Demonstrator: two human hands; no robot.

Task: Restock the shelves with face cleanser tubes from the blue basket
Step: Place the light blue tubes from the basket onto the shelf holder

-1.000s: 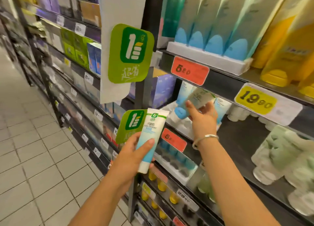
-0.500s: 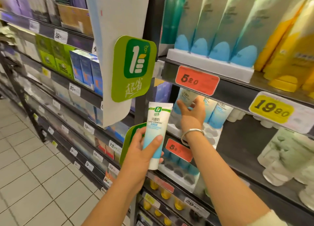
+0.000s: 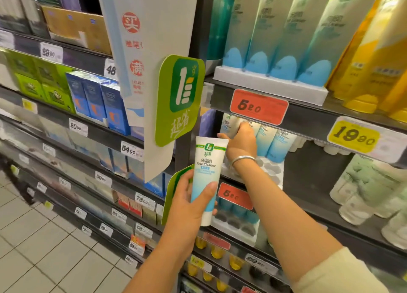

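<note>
My left hand (image 3: 189, 201) grips a white and blue face cleanser tube (image 3: 207, 178), cap down, in front of the shelf post. Deeper on the middle shelf, my right hand (image 3: 241, 141) is wrapped around another face cleanser tube (image 3: 229, 125) standing at the left end of a row of like tubes (image 3: 273, 142). These stand in a white slotted tray (image 3: 273, 171) with bare slots at its front. The blue basket is out of view.
The upper shelf carries tall blue-capped tubes (image 3: 286, 39) and yellow bottles (image 3: 374, 61). Red price tags (image 3: 258, 106) and a yellow tag (image 3: 354, 135) line the shelf edges. A green sign (image 3: 179, 98) juts out from the post. Pale green bottles (image 3: 363, 193) stand at right.
My right hand has pushed its tube further back onto the middle shelf, into the row. The left hand has kept its tube while the view shifted closer.
</note>
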